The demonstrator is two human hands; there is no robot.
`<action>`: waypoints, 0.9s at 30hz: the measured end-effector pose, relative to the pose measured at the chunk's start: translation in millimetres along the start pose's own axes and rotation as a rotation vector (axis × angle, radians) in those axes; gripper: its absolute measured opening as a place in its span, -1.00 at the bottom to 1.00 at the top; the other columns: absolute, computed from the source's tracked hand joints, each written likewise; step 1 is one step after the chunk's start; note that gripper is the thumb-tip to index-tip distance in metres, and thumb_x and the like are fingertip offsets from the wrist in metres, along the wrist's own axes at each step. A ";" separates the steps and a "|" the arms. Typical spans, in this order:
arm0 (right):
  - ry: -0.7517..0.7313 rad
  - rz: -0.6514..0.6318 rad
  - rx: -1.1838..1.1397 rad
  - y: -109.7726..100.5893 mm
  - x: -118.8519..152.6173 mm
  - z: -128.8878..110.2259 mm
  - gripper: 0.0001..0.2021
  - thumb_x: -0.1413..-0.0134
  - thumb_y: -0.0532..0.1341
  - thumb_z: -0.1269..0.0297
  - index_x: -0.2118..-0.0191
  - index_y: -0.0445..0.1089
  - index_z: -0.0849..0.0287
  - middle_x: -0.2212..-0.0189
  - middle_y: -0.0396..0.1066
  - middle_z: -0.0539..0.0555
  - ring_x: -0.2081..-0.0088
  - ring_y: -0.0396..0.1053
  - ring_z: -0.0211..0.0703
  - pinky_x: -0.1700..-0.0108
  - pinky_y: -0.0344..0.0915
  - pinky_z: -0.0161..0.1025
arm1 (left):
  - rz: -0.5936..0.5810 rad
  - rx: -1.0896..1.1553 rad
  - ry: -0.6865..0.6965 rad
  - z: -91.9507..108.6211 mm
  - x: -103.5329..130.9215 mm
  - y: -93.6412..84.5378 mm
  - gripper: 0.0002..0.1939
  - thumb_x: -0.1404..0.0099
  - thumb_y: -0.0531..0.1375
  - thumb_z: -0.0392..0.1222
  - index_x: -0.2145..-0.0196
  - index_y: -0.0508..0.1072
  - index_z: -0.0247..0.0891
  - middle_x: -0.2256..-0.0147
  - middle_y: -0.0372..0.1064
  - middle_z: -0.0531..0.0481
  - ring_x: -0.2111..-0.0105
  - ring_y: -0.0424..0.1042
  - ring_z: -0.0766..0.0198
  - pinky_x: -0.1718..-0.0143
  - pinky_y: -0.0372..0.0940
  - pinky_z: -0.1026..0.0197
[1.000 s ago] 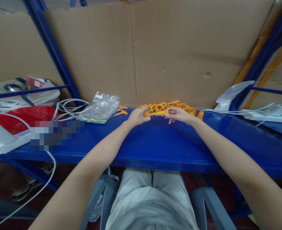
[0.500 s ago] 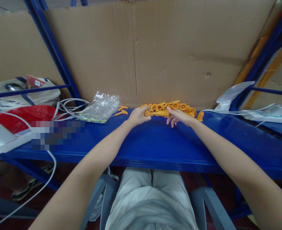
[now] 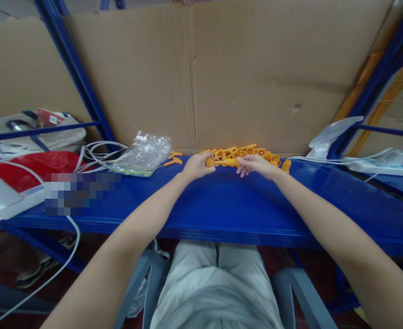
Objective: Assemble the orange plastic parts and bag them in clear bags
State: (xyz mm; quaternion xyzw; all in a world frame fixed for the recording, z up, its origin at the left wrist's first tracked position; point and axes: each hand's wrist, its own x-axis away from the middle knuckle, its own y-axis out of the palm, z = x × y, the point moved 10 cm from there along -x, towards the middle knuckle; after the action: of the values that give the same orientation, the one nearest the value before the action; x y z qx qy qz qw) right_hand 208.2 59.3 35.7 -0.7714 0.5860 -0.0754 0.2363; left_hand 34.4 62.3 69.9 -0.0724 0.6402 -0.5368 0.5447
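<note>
Near the back edge of the blue table (image 3: 228, 201), my left hand (image 3: 198, 165) is closed on the left end of a yellow-orange plastic piece (image 3: 223, 161). My right hand (image 3: 252, 165) pinches the same piece at its right end, thumb and index finger together, other fingers loosely curled. Behind both hands lies a pile of similar orange parts (image 3: 262, 151), some with round cup-like ends. One orange part (image 3: 285, 165) stands to the right of my right hand. A few thin orange pieces (image 3: 174, 160) lie left of my left hand.
A clear plastic bag (image 3: 146, 151) lies left of the small pieces. White cables (image 3: 98, 151), a red bag (image 3: 33, 167) and a white device (image 3: 13, 196) are farther left. Cardboard (image 3: 222, 82) stands behind. White plastic (image 3: 331, 137) and cables lie at the right.
The fingers of my right hand have come closer together and moved slightly left at the piece. My left hand is nearly unmoved.
</note>
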 end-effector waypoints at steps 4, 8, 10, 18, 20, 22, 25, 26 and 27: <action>0.037 0.008 -0.011 0.7 1.7 1.1 -0.54 -0.18 0.19 -0.08 0.53 0.40 0.23 0.52 0.53 0.13 0.54 0.42 -0.30 0.47 0.26 -0.38 | -0.007 0.006 0.002 1.0 0.2 0.1 -0.69 -0.04 0.25 -0.23 0.19 0.48 -0.24 0.42 0.45 0.03 0.40 0.42 0.23 0.38 0.19 0.28; 0.071 0.025 -0.037 1.8 4.4 -0.8 -0.55 -0.24 0.16 -0.01 0.54 0.38 0.23 0.55 0.51 0.12 0.56 0.42 -0.32 0.49 0.24 -0.39 | -0.009 0.009 -0.003 1.4 0.3 -0.1 -0.68 -0.04 0.25 -0.25 0.18 0.48 -0.25 0.40 0.46 0.02 0.39 0.42 0.23 0.38 0.19 0.28; 0.092 0.040 -0.045 1.6 5.7 -1.2 -0.57 -0.27 0.15 0.05 0.54 0.36 0.22 0.56 0.51 0.11 0.56 0.41 -0.32 0.50 0.24 -0.40 | -0.010 0.009 0.000 2.2 0.3 -0.3 -0.67 -0.04 0.25 -0.26 0.17 0.48 -0.25 0.40 0.46 0.02 0.39 0.43 0.23 0.38 0.19 0.28; 0.122 0.029 -0.038 4.3 7.1 -0.5 -0.53 -0.29 0.10 0.02 0.56 0.34 0.23 0.60 0.48 0.12 0.56 0.41 -0.31 0.47 0.25 -0.39 | -0.027 -0.020 -0.015 2.3 0.6 1.1 -0.65 -0.05 0.26 -0.26 0.14 0.49 -0.28 0.36 0.48 -0.01 0.36 0.45 0.20 0.35 0.21 0.27; 0.131 0.030 -0.030 4.2 7.3 0.2 -0.52 -0.30 0.09 0.03 0.56 0.35 0.24 0.60 0.48 0.13 0.56 0.41 -0.31 0.47 0.24 -0.38 | -0.026 -0.028 -0.014 1.6 0.7 1.6 -0.65 -0.06 0.26 -0.25 0.14 0.49 -0.27 0.36 0.48 -0.01 0.35 0.46 0.20 0.34 0.22 0.27; 0.137 0.030 -0.027 4.3 7.6 0.9 -0.53 -0.30 0.10 0.03 0.55 0.36 0.24 0.59 0.48 0.13 0.56 0.41 -0.31 0.47 0.24 -0.38 | -0.020 -0.033 -0.005 1.4 0.7 1.7 -0.65 -0.07 0.25 -0.24 0.14 0.49 -0.26 0.36 0.49 -0.01 0.35 0.46 0.20 0.34 0.22 0.27; 0.143 0.031 -0.031 4.2 7.6 1.9 -0.54 -0.28 0.12 0.02 0.54 0.36 0.24 0.58 0.49 0.13 0.56 0.41 -0.30 0.47 0.24 -0.38 | -0.017 -0.042 0.008 1.5 0.6 2.3 -0.65 -0.07 0.25 -0.23 0.13 0.49 -0.26 0.35 0.49 -0.01 0.34 0.47 0.20 0.34 0.23 0.27; 0.145 0.032 -0.030 4.1 7.5 2.2 -0.55 -0.28 0.12 0.02 0.53 0.36 0.24 0.58 0.49 0.13 0.56 0.41 -0.30 0.48 0.23 -0.39 | -0.022 -0.047 0.007 1.1 0.5 2.9 -0.64 -0.07 0.25 -0.23 0.12 0.49 -0.26 0.35 0.50 -0.01 0.34 0.47 0.20 0.34 0.24 0.27; 0.148 0.032 -0.027 4.2 7.4 2.5 -0.55 -0.29 0.11 0.03 0.53 0.36 0.24 0.58 0.49 0.12 0.56 0.41 -0.30 0.49 0.23 -0.39 | -0.028 -0.053 0.005 0.7 0.4 3.5 -0.64 -0.07 0.25 -0.23 0.12 0.49 -0.26 0.34 0.50 -0.02 0.34 0.47 0.20 0.34 0.24 0.27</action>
State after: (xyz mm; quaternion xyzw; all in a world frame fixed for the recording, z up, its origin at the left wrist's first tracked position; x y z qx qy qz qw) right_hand 207.8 52.1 30.5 -0.7573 0.6153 -0.1202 0.1830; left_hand 36.6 63.0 67.0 -0.0943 0.6545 -0.5274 0.5335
